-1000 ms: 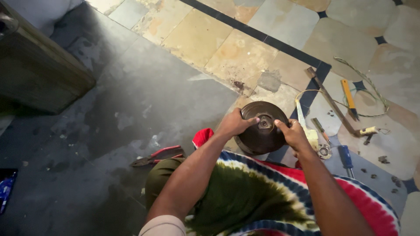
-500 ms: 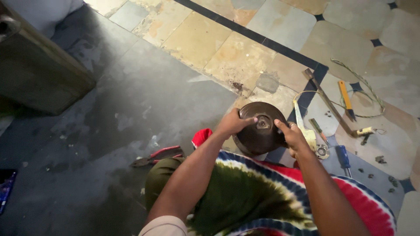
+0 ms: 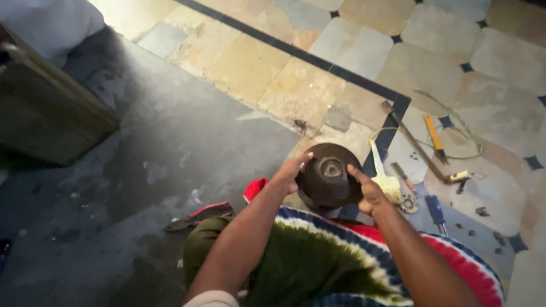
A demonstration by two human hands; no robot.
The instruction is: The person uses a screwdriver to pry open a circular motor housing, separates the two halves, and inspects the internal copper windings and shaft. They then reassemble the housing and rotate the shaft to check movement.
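Tiled floor meets a dark grey slab, and the person sits right at the seam. Both the left hand (image 3: 289, 175) and right hand (image 3: 368, 190) clamp their fingers on the rim of a dark round metal disc (image 3: 329, 175) with a hub, held up over the lap. Looks like they're inspecting or turning it. Beside them lie a yellow-handled tool (image 3: 434, 131) and a blue-handled screwdriver (image 3: 437, 210); no containers around.

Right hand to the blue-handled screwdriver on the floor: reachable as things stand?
Probably yes, but not freely. The right hand is gripping the dark round disc together with the left hand. The blue-handled screwdriver lies on the floor just to its right, nothing between; it would have to let go first.
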